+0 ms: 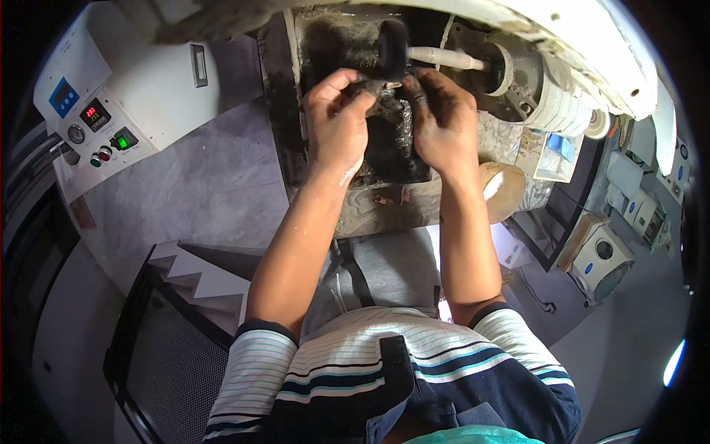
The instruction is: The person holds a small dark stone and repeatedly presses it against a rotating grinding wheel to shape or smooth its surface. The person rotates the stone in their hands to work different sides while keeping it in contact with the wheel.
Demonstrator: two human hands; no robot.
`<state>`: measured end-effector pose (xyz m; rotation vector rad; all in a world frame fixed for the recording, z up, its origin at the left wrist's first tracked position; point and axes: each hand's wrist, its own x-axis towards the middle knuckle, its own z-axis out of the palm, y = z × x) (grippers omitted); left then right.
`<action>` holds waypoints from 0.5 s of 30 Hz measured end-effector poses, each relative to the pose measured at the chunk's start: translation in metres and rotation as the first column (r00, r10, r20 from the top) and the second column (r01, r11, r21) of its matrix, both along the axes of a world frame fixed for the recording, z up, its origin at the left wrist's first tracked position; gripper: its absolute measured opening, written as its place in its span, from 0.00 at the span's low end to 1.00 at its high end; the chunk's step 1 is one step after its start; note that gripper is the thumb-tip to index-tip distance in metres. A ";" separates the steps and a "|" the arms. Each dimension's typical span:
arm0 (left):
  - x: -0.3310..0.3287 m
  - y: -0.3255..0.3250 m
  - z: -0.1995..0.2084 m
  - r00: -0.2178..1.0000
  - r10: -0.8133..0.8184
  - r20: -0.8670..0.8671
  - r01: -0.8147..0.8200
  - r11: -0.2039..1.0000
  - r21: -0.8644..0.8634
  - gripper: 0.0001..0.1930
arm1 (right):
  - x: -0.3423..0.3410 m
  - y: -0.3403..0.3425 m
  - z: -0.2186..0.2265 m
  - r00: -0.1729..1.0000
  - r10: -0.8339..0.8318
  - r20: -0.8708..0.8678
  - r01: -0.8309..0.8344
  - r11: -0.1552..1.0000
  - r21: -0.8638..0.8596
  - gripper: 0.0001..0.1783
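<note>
Left hand (336,118) and right hand (449,118): fingertips pinching small piece (391,85), mostly hidden, kind unclear | piece over grimy tray (388,157), toward its far edge, just beside black wheel (393,46); contact indiscernible | reddish bits (404,195): tray's near ledge, too small to identify

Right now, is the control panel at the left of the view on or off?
On: on the control panel, the digital display shows glowing red and green digits, and the switch glows green.
</note>
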<state>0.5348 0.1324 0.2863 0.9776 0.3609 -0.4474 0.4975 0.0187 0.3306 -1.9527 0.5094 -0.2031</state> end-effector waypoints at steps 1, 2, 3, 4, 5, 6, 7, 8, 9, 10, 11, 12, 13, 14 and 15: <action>-0.001 0.002 0.000 1.000 0.000 0.003 0.000 1.000 -0.001 0.05 | -0.001 0.000 0.000 1.000 0.000 0.003 0.000 1.000 -0.001 0.04; -0.001 0.007 -0.002 0.998 -0.036 0.058 0.037 0.999 -0.004 0.05 | -0.003 -0.001 0.001 0.999 0.029 -0.016 -0.030 0.998 -0.059 0.04; -0.004 0.012 0.001 0.991 -0.075 0.108 0.075 0.997 -0.003 0.05 | -0.005 0.000 0.002 0.998 0.056 -0.042 -0.060 0.992 -0.113 0.05; -0.007 0.009 0.008 0.995 -0.041 0.094 0.044 0.999 -0.026 0.05 | -0.009 -0.003 -0.005 1.000 0.014 0.014 -0.015 0.999 0.053 0.04; -0.005 0.011 0.005 0.985 -0.147 0.092 0.135 0.982 0.132 0.05 | -0.009 -0.007 -0.005 1.000 0.004 0.021 -0.006 0.997 0.075 0.04; -0.002 0.005 0.006 0.994 -0.099 0.036 0.095 0.991 0.099 0.05 | -0.004 -0.008 -0.009 1.000 -0.015 0.022 0.014 0.999 0.036 0.04; 0.002 0.000 0.007 0.998 -0.052 -0.021 0.053 0.996 0.067 0.05 | 0.000 -0.007 -0.012 0.999 -0.034 0.024 0.034 0.999 -0.004 0.04; 0.002 0.001 -0.002 0.999 -0.029 0.024 0.028 0.999 0.046 0.05 | -0.001 -0.004 -0.010 1.000 -0.011 0.007 0.011 1.000 -0.012 0.04; 0.000 0.004 -0.004 0.999 -0.034 0.042 0.031 0.997 0.066 0.04 | -0.002 -0.001 -0.007 1.000 0.013 -0.006 -0.013 1.000 -0.019 0.04; 0.000 0.009 -0.007 0.992 -0.088 0.091 0.075 0.987 0.141 0.04 | -0.005 0.000 -0.004 0.997 0.030 -0.064 -0.032 0.999 -0.026 0.06; -0.002 0.013 -0.008 0.980 -0.145 0.136 0.113 0.969 0.219 0.04 | -0.007 -0.001 -0.006 0.998 0.031 -0.062 -0.032 0.999 -0.023 0.06; -0.006 0.012 -0.004 0.969 -0.163 0.185 0.121 0.967 0.223 0.04 | -0.012 -0.002 -0.010 1.000 -0.003 -0.002 0.003 1.000 0.022 0.06; -0.009 0.008 -0.001 0.956 -0.181 0.233 0.127 0.965 0.228 0.05 | -0.017 -0.003 -0.014 0.998 -0.039 0.058 0.035 0.997 0.070 0.07; -0.011 0.005 -0.007 0.946 -0.186 0.264 0.107 0.951 0.289 0.05 | -0.020 -0.006 -0.020 0.996 -0.055 0.070 0.045 0.991 0.129 0.07; -0.009 0.002 -0.013 0.946 -0.188 0.264 0.108 0.951 0.291 0.05 | -0.015 -0.007 -0.023 0.996 -0.056 0.071 0.046 0.990 0.131 0.07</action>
